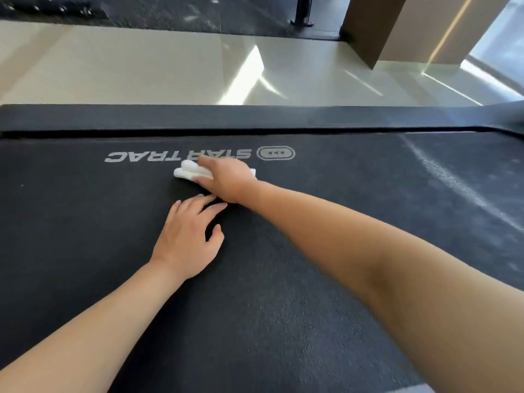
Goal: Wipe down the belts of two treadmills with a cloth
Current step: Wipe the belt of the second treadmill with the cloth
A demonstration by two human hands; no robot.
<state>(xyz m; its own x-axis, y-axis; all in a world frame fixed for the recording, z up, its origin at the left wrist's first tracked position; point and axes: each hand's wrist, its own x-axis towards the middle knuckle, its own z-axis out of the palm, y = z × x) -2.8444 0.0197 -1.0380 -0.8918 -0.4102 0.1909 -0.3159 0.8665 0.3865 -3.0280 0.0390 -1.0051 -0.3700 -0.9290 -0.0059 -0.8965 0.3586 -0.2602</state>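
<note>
Treadmill belt [85, 222]: one in view, black, matte, finely grained rubber, running across the whole lower picture and cut off at the left, right and bottom edges. Printed on it in pale grey, upside down to the camera, one wordmark [178, 156] reading STAR TRAC, its middle letters partly covered by the cloth, and one rounded oblong logo badge [276, 153] just right of it.

Left hand [188, 236]: one, bare, palm down, lying flat on the belt with fingers straight and slightly spread, holding nothing; forearm bare, cut off at the lower left corner.

Cloth [187, 170]: one, white, soft, bunched into rolled folds, lying on the belt just below the wordmark. Only its left end and a small corner at the right of the hand show; the rest is hidden under the right hand.

Right hand [226, 180]: one, bare, on top of the cloth, pressing it to the belt. Whether its fingers curl round the cloth or lie flat cannot be made out. Its heel sits just beside the left hand's fingertips.

Side rail [255, 117]: one, black, smooth, a long flat strip beyond the belt, parted from it by a narrow dark gap.

Dust streak [442, 177]: one, pale grey, curved, on the belt's right part.

Floor [141, 66]: cream, glossy tiles with bright reflections.

Column [397, 26]: one, brown, angular, top cut off.
</note>
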